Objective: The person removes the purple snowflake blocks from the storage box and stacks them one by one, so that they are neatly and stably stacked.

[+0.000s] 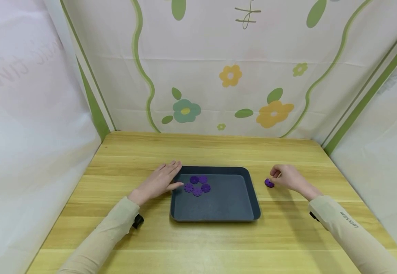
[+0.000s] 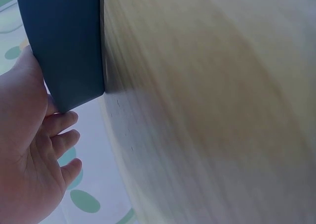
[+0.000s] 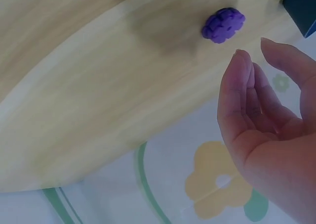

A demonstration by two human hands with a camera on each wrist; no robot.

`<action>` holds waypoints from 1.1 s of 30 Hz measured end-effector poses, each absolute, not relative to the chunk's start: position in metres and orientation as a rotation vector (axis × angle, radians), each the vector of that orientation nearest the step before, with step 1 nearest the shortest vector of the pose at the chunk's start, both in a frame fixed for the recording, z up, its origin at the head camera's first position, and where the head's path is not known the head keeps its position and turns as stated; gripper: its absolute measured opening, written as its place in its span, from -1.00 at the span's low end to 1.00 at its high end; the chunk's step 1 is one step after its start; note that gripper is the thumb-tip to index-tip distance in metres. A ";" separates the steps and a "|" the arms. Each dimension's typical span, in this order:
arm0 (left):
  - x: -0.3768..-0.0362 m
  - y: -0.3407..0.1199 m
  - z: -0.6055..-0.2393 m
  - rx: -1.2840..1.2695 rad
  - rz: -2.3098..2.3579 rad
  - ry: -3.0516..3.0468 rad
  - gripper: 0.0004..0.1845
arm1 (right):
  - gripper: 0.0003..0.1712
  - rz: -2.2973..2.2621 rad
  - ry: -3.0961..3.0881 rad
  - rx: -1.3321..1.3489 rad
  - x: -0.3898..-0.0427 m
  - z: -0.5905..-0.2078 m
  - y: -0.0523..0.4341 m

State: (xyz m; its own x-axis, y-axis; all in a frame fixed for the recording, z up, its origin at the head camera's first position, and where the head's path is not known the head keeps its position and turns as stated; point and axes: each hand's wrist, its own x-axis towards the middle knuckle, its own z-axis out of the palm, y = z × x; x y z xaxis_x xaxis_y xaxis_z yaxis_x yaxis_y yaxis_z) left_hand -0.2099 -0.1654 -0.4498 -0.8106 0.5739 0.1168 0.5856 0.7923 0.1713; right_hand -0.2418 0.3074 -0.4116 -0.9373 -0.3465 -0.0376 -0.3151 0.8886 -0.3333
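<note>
Right hand (image 1: 289,179): empty, fingers bent, thumb parted from them, just beside a small stack of purple discs (image 1: 269,183) on the desk (image 1: 205,243), right of the dark tray (image 1: 222,203); number of discs in the stack hard to tell. Left hand (image 1: 159,182): grasping nothing, fingers extended, resting on the tray's far left corner. Within the tray, towards the far left: five purple flower-shaped discs (image 1: 197,191), arranged in a ring. Beyond the desk: white cloth (image 1: 202,45) printed with flowers and leaves.
</note>
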 end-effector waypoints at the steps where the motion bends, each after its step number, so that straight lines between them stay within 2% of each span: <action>1: -0.210 -0.166 -0.450 -0.942 -0.304 -2.924 -0.19 | -0.84 -0.497 2.956 -0.520 -0.242 -0.410 0.305; 33: -0.211 -0.166 -0.450 -0.932 -0.300 -2.959 -0.18 | -0.83 -0.531 2.896 -0.781 -0.245 -0.397 0.224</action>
State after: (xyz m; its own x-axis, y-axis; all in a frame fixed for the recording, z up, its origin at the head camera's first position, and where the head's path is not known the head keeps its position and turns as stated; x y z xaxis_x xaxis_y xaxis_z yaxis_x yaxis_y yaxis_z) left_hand -0.2109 -0.1656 -0.4502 -0.8210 0.5651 0.0814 0.5700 0.8028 0.1750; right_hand -0.2451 0.2236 -0.3966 -0.8642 -0.5031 -0.0017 -0.4698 0.8080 -0.3555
